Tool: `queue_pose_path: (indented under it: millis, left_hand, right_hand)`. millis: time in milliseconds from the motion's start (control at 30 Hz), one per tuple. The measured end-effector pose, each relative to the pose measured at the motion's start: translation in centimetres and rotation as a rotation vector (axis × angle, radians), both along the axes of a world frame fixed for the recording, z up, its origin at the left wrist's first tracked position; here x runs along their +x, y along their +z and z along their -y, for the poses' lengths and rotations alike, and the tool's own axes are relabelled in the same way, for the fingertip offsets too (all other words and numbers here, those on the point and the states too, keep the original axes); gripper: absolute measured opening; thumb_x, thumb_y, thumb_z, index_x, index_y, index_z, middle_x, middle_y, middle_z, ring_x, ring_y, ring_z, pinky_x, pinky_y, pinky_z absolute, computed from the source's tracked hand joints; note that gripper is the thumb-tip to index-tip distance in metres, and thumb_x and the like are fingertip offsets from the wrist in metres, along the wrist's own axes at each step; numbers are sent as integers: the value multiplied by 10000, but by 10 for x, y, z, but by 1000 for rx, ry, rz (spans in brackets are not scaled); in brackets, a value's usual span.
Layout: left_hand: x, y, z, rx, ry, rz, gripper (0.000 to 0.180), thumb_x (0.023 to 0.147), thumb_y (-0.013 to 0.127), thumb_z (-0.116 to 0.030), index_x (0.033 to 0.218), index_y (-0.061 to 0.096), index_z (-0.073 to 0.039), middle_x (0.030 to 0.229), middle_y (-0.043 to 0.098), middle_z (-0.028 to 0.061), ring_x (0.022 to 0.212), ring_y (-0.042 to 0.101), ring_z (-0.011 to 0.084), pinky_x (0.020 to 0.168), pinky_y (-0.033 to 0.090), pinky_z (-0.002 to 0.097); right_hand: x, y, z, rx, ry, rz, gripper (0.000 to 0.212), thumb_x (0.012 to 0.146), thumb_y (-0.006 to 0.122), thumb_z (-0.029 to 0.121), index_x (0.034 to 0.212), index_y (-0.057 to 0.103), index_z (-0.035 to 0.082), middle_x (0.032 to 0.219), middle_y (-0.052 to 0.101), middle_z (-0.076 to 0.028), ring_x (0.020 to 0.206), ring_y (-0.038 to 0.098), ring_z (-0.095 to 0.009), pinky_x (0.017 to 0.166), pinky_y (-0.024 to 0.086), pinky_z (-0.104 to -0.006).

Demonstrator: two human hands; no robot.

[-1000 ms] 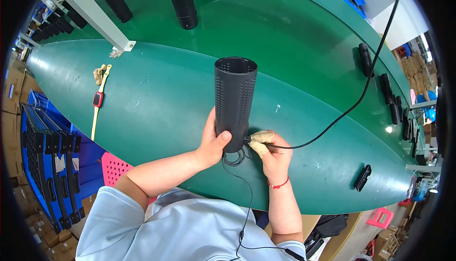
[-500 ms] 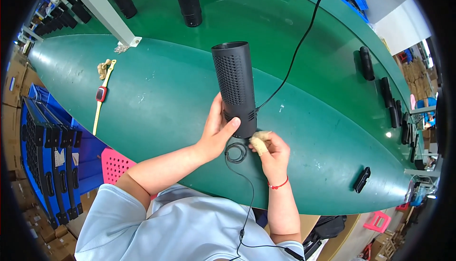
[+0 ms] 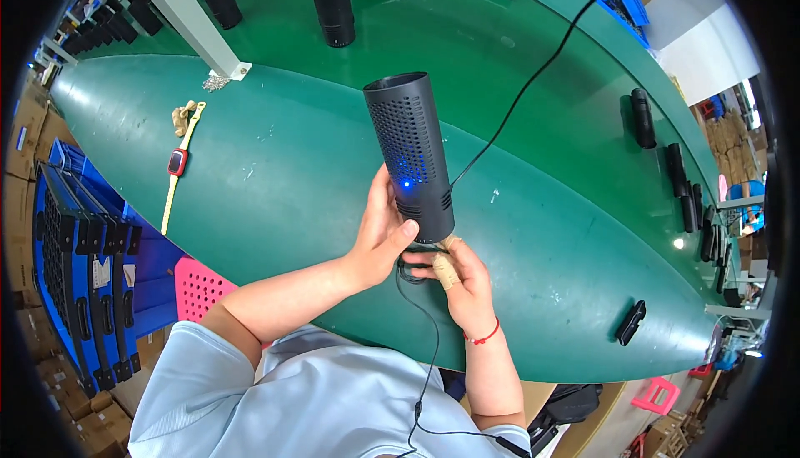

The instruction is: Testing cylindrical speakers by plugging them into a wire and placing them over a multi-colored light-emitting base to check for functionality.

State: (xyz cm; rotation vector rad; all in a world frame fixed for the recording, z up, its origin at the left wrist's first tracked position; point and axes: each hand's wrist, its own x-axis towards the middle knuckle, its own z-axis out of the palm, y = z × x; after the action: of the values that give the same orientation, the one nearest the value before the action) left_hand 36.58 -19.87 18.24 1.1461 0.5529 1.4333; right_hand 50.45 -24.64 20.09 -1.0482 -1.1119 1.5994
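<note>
A black perforated cylinder (image 3: 410,137), open at its top, is held slightly tilted above the table in my left hand (image 3: 382,237). My left fingers wrap around its lower part, with the thumb across the front. A blue light (image 3: 407,184) shines through its holes. Just below its base is my right hand (image 3: 468,287), fingers apart and stretched towards the underside; beige finger covers (image 3: 446,272) sit on the thumb and another finger. One fingertip meets the base edge; part of that finger is hidden. A thin black cord (image 3: 429,316) loops beside my right fingers and runs down past my shirt.
Across the green table (image 3: 292,166), another black cylinder (image 3: 331,8) stands upright, with several lying around the far side. At left are a yellow-strapped watch (image 3: 177,162) and a white post (image 3: 187,16). A black cable (image 3: 533,79) crosses overhead. A small black part (image 3: 632,323) lies right.
A blue light now shows inside the cylinder, which leans a little more to the left. My right hand has shifted left, its fingers reaching beneath the base.
</note>
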Motion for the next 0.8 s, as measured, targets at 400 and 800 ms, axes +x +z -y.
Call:
queue_pose_path:
  millis: [400, 800]
  left_hand:
    - [-5, -19, 8, 349, -123, -356, 570, 780, 547, -159, 1282, 297, -58, 1215, 432, 155, 1081, 480, 305, 956, 349, 423]
    - [-7, -7, 5, 595, -293, -331, 666, 684, 653, -9, 1260, 339, -126, 1187, 442, 131, 1045, 509, 320, 922, 415, 456]
  right_hand:
    - [12, -9, -3, -206, -13, -533, 234, 863, 475, 55, 1086, 496, -14, 966, 575, -108, 808, 571, -152, 710, 458, -232]
    - [26, -12, -8, -460, 243, -771, 226, 816, 595, 130, 990, 564, -11, 907, 604, -92, 788, 575, -137, 711, 461, -237]
